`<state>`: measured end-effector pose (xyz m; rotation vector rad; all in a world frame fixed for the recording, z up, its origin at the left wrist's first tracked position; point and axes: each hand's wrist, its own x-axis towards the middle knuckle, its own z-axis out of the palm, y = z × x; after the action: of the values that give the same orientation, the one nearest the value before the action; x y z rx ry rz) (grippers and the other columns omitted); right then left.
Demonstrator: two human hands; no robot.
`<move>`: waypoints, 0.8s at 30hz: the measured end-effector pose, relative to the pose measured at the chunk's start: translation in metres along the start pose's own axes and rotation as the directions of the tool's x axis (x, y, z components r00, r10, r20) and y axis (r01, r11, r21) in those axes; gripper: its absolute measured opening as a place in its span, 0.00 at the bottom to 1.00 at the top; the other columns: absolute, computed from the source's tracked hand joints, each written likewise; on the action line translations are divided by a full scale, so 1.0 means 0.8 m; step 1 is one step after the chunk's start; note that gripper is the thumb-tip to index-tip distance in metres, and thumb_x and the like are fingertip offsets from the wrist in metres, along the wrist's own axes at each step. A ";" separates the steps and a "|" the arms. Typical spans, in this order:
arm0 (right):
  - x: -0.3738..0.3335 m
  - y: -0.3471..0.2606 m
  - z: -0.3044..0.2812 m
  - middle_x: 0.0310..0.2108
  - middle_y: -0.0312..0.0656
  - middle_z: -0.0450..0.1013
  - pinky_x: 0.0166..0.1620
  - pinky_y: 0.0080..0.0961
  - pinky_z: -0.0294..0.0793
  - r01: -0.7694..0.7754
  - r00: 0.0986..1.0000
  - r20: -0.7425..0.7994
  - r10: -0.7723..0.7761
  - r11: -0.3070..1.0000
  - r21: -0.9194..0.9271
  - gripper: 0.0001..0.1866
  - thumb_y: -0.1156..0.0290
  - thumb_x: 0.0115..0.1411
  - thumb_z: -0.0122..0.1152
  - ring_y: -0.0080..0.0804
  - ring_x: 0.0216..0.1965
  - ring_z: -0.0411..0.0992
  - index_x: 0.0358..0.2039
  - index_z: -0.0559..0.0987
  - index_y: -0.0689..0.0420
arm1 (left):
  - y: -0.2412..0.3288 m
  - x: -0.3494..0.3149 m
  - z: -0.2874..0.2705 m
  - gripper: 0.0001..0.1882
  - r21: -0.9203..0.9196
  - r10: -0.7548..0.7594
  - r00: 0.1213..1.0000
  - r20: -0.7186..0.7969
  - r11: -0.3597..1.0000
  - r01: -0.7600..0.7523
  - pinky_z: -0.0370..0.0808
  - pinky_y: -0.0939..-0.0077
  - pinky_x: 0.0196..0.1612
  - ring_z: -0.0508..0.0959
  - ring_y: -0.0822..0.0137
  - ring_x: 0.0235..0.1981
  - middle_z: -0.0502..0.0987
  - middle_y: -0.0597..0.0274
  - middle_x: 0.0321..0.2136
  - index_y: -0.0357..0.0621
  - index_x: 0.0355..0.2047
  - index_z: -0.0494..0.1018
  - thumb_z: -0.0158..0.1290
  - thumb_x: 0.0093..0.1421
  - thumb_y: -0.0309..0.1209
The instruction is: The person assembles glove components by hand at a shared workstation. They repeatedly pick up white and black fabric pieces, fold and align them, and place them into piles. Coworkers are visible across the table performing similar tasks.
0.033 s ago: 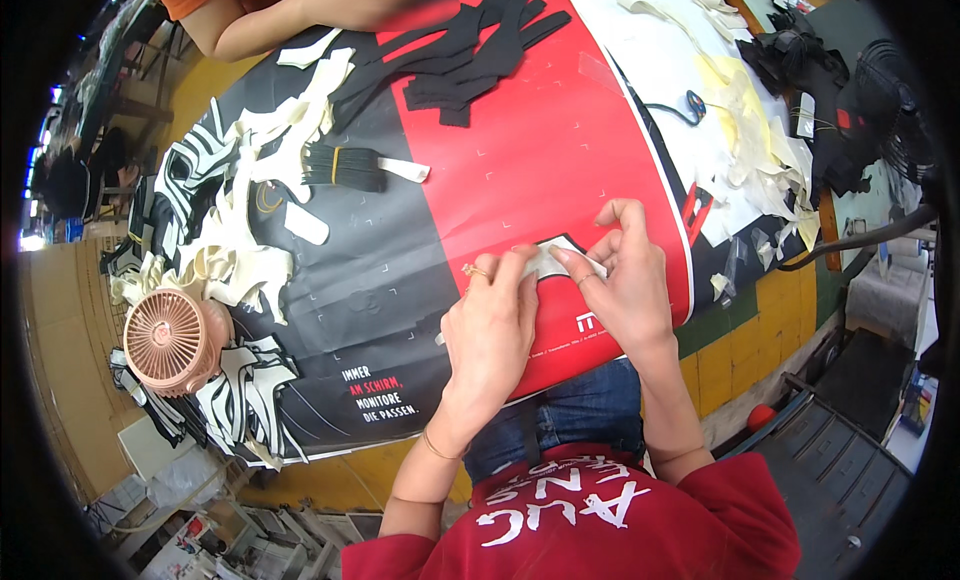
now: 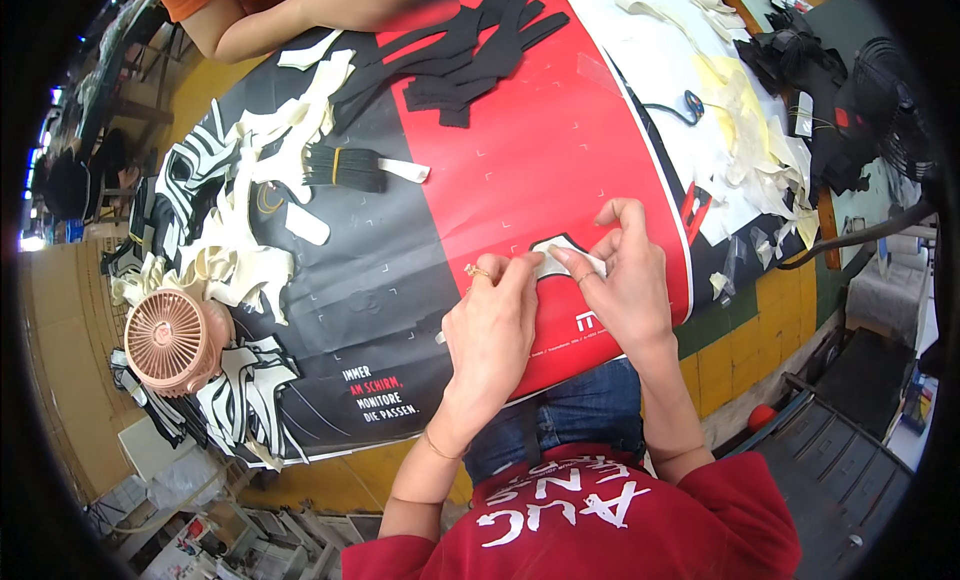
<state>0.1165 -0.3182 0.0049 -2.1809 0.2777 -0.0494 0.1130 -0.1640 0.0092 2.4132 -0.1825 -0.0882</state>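
Observation:
A small white fabric piece with black edging lies on the red part of the printed mat, between my two hands. My left hand is closed, its thumb and index finger pinched at the piece's left end. A ring and a bracelet show on this hand and wrist. From the right, my right hand grips the piece's other end, thumb pressed on its white face and index finger raised and bent. Part of the piece is hidden beneath the right fingers.
White and black-edged cut pieces and a pink fan lie to the left. A banded black bundle and black strips are farther off. Another person's arm rests at the far edge. Blue-handled scissors lie right.
The fingers of my left hand have drawn back slightly, so more of the piece's left end and black edge shows. My right hand stays in place.

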 end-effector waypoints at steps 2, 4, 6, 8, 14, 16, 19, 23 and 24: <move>-0.004 -0.002 -0.004 0.16 0.37 0.70 0.22 0.17 0.63 -0.025 1.000 0.013 0.025 0.999 -0.031 0.23 0.74 0.58 0.71 0.16 0.18 0.67 0.46 0.66 0.62 | -0.002 -0.003 0.002 0.11 0.060 0.041 0.999 0.023 0.997 -0.043 0.74 0.61 0.29 0.77 0.55 0.26 0.74 0.61 0.30 0.53 0.44 0.80 0.56 0.62 0.27; -0.010 -0.004 -0.010 0.17 0.36 0.70 0.23 0.16 0.63 -0.047 0.999 0.025 0.048 0.999 -0.014 0.23 0.75 0.59 0.70 0.15 0.18 0.67 0.48 0.67 0.63 | -0.004 -0.005 0.004 0.12 0.062 0.066 0.998 0.006 0.996 -0.066 0.74 0.61 0.29 0.77 0.55 0.26 0.74 0.61 0.30 0.53 0.45 0.81 0.56 0.62 0.27; -0.016 -0.003 -0.019 0.18 0.35 0.70 0.23 0.15 0.63 -0.075 0.997 0.040 0.073 0.996 0.053 0.23 0.76 0.60 0.68 0.15 0.17 0.66 0.51 0.67 0.63 | -0.005 -0.006 0.004 0.12 0.067 0.065 0.998 0.010 0.996 -0.066 0.74 0.61 0.29 0.78 0.56 0.26 0.74 0.61 0.30 0.53 0.46 0.81 0.56 0.62 0.27; -0.019 -0.001 -0.025 0.18 0.40 0.72 0.24 0.23 0.67 -0.090 0.995 0.047 0.087 0.994 0.068 0.22 0.77 0.60 0.65 0.25 0.18 0.71 0.52 0.67 0.63 | -0.006 -0.006 0.004 0.13 0.073 0.056 0.998 0.015 0.996 -0.057 0.74 0.62 0.29 0.78 0.56 0.26 0.74 0.61 0.30 0.54 0.46 0.82 0.56 0.62 0.27; -0.025 -0.001 -0.024 0.19 0.42 0.72 0.25 0.30 0.70 -0.075 0.997 0.023 0.075 0.997 -0.009 0.19 0.78 0.62 0.62 0.33 0.18 0.73 0.52 0.68 0.63 | -0.003 -0.005 0.002 0.13 0.074 0.041 0.999 0.027 0.996 -0.043 0.75 0.62 0.29 0.78 0.55 0.26 0.75 0.61 0.30 0.53 0.46 0.81 0.56 0.62 0.27; -0.027 -0.001 -0.022 0.19 0.42 0.71 0.26 0.32 0.70 -0.063 0.998 0.015 0.064 0.996 -0.060 0.19 0.77 0.62 0.62 0.36 0.18 0.73 0.51 0.68 0.62 | -0.003 -0.005 0.001 0.13 0.061 0.038 0.999 0.030 0.997 -0.040 0.75 0.62 0.29 0.78 0.55 0.26 0.75 0.61 0.30 0.53 0.46 0.81 0.56 0.62 0.28; -0.031 -0.002 -0.016 0.22 0.42 0.72 0.29 0.36 0.71 -0.055 0.998 -0.006 0.055 0.987 -0.148 0.17 0.75 0.63 0.62 0.39 0.22 0.74 0.50 0.69 0.60 | -0.004 -0.004 0.000 0.15 0.073 0.059 0.997 0.056 0.995 -0.063 0.76 0.62 0.28 0.80 0.56 0.27 0.73 0.61 0.32 0.52 0.47 0.80 0.56 0.60 0.26; -0.039 -0.001 -0.008 0.33 0.43 0.73 0.36 0.40 0.71 0.020 0.991 -0.115 -0.075 0.908 -0.418 0.15 0.72 0.62 0.62 0.41 0.35 0.75 0.48 0.72 0.56 | -0.004 -0.004 -0.001 0.16 0.082 0.051 0.996 0.078 0.995 -0.058 0.77 0.61 0.27 0.80 0.57 0.27 0.73 0.60 0.33 0.51 0.48 0.80 0.56 0.59 0.26; -0.041 -0.001 -0.006 0.36 0.44 0.73 0.38 0.41 0.71 0.074 0.974 -0.146 -0.175 0.849 -0.522 0.15 0.71 0.62 0.62 0.41 0.38 0.75 0.48 0.72 0.55 | -0.004 -0.004 -0.001 0.16 0.080 0.051 0.996 0.080 0.995 -0.058 0.77 0.61 0.27 0.81 0.56 0.27 0.73 0.60 0.33 0.51 0.48 0.80 0.56 0.60 0.26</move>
<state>0.0839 -0.3148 0.0103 -2.7364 0.2764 -0.2870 0.1104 -0.1605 0.0075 2.4862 -0.2926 -0.1525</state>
